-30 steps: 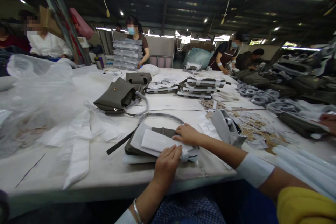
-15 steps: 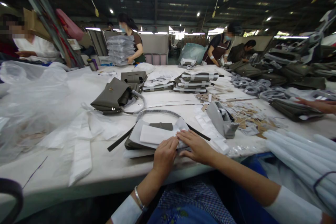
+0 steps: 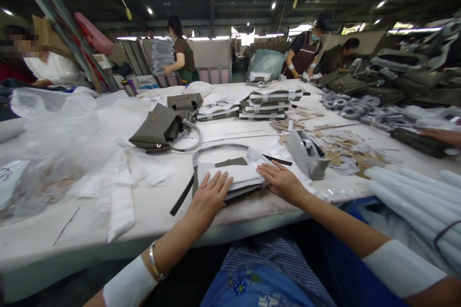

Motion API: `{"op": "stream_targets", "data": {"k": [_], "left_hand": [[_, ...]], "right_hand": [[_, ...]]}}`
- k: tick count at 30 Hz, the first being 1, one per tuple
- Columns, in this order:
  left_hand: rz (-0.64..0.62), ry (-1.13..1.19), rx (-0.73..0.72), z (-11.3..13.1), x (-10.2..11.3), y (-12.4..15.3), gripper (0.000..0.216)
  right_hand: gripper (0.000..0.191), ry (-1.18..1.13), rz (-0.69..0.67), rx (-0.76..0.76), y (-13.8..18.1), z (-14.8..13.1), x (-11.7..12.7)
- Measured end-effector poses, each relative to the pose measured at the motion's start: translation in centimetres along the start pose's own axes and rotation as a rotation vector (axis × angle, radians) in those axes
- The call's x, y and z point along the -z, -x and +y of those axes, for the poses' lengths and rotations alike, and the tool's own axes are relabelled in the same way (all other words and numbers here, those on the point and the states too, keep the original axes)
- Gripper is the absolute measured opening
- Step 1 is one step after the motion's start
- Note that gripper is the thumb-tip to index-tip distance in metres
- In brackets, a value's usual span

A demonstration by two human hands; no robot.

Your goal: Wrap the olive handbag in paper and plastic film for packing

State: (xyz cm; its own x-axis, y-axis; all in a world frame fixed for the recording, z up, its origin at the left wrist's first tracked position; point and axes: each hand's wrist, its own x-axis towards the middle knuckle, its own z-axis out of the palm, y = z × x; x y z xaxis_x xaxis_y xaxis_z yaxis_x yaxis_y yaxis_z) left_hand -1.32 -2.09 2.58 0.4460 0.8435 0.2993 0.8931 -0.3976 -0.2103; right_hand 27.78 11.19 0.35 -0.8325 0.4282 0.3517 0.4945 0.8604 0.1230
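Observation:
An olive-grey handbag [image 3: 236, 162] lies flat before me at the table's front, with a folded white sheet [image 3: 247, 172] over it. Its handle [image 3: 223, 148], in clear wrap, arches away from me. A dark strap [image 3: 181, 196] sticks out at the left. My left hand [image 3: 207, 199] rests on the bag's left part, fingers stretched over the white sheet. At the right end, my right hand [image 3: 283, 182] lies with extended fingers touching the sheet's edge. Neither hand is closed round anything. Just right of the bag stands a grey tape dispenser [image 3: 306, 158].
Another olive handbag [image 3: 153, 129] sits behind to the left, beside a stack of flat bags [image 3: 270, 105]. Clear plastic [image 3: 54, 153] covers the left side. Tags [image 3: 342, 153] and white foam rolls [image 3: 410, 201] are on the right. A co-worker's hand [image 3: 441, 135] reaches in there.
My hands have moved apart, the left one going left onto the sheet. The bag has shifted slightly right and turned. At the back, a person carrying a stack has turned away.

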Motion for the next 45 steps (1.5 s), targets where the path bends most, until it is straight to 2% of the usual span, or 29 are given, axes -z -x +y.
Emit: {"op": "stream_targets", "data": {"k": [2,6,8,10,13,15,16,19,21,24,26,29,31,33,35,38,41,45], "left_hand": [[0.062,-0.013,-0.002,0.1,-1.4,0.7,0.054],[0.190,0.013,0.049,0.5,-3.8,1.8,0.051],[0.219,0.043,0.081,0.6,-4.3,2.1,0.053],[0.222,0.068,0.094,0.7,-4.6,2.3,0.057],[0.225,0.099,0.093,0.7,-4.8,2.4,0.062],[0.246,0.117,0.092,0.8,-4.9,2.4,0.062],[0.256,0.123,0.096,0.8,-4.8,2.4,0.061],[0.272,0.118,0.116,1.0,-4.7,2.5,0.058],[0.294,0.097,0.142,1.0,-4.7,2.7,0.064],[0.354,0.054,0.208,0.9,-5.0,3.1,0.069],[0.378,0.040,0.235,0.7,-5.3,3.2,0.068],[0.399,0.042,0.228,0.5,-5.5,3.0,0.065],[0.409,0.052,0.227,0.5,-5.5,2.9,0.064],[0.413,0.068,0.239,0.6,-5.6,2.8,0.063],[0.420,0.080,0.251,0.6,-5.7,2.9,0.063],[0.417,0.082,0.252,0.6,-6.0,2.9,0.062],[0.410,0.084,0.242,0.6,-6.0,2.8,0.062],[0.433,0.088,0.242,0.6,-5.8,2.5,0.063]], "right_hand": [[0.068,-0.007,0.006,-0.016,0.2,-0.2,-0.3],[0.059,-0.053,0.107,-0.094,0.9,-2.8,-0.1],[0.045,-0.153,0.208,-0.210,1.6,-4.9,0.4],[0.031,-0.340,0.242,-0.395,2.3,-7.0,0.8],[0.024,-0.669,0.086,-0.704,2.5,-8.8,1.0],[0.025,-0.853,-0.003,-0.839,1.9,-9.1,0.7],[0.026,-0.937,-0.005,-0.880,1.4,-9.2,0.5],[0.027,-1.176,0.129,-0.970,-0.5,-9.6,0.1],[0.029,-1.312,0.253,-0.997,-1.7,-10.4,0.1],[0.031,-1.420,0.331,-0.916,-2.6,-10.9,1.0],[0.034,-1.319,0.293,-0.793,-2.2,-10.0,2.0],[0.032,-0.853,0.270,-0.686,0.8,-6.7,3.2],[0.028,-0.528,0.305,-0.756,4.0,-3.8,3.7],[0.032,-0.358,0.280,-0.901,7.4,-1.3,3.7],[0.036,-0.304,0.201,-1.025,10.3,0.5,3.4],[0.036,-0.388,0.099,-1.102,12.6,1.9,2.3],[0.031,-0.477,0.084,-1.127,12.4,2.6,1.8],[0.032,-0.371,0.050,-1.094,10.9,4.1,2.3]]}}
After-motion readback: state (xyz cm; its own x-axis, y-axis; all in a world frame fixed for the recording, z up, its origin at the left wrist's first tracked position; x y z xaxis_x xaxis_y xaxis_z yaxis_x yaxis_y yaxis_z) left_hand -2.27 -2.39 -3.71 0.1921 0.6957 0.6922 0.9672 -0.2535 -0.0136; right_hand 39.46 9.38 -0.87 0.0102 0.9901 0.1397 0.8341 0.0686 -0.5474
